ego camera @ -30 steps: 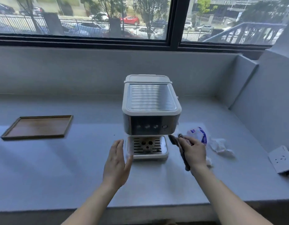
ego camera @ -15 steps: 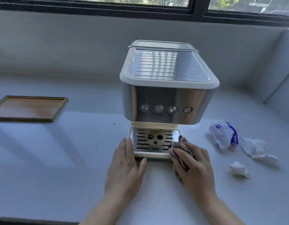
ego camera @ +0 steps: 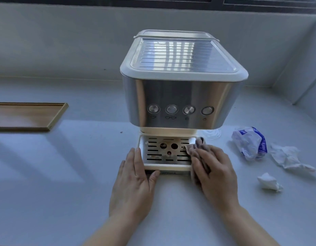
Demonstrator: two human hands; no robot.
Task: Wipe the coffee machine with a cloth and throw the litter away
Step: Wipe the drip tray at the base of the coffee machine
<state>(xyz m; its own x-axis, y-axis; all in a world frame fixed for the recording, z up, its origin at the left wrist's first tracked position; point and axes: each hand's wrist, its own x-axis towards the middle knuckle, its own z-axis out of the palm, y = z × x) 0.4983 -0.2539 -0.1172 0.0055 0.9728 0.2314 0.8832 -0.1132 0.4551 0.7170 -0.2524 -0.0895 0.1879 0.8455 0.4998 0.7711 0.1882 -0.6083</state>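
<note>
The coffee machine [ego camera: 182,96], steel-fronted with a white top, stands on the grey counter [ego camera: 64,174]. Its slotted drip tray [ego camera: 164,153] shows brownish stains. My right hand [ego camera: 215,173] holds a grey-brown cloth [ego camera: 195,145] and presses it on the tray's right edge. My left hand [ego camera: 134,183] lies flat on the counter, fingers straight along the tray's left side, thumb against its front. Litter lies to the right: a crumpled blue-and-white wrapper [ego camera: 249,144], a crumpled white paper [ego camera: 288,158] and a small white paper ball [ego camera: 268,182].
A shallow wooden tray [ego camera: 27,116] lies on the counter at the left. A grey wall rises behind the machine and along the right side. A small clear round lid [ego camera: 211,134] sits beside the machine's base.
The view has moved closer and lower. My right hand with the cloth has slid up from the tray's front corner onto its right edge. My left hand stays by the tray's left side.
</note>
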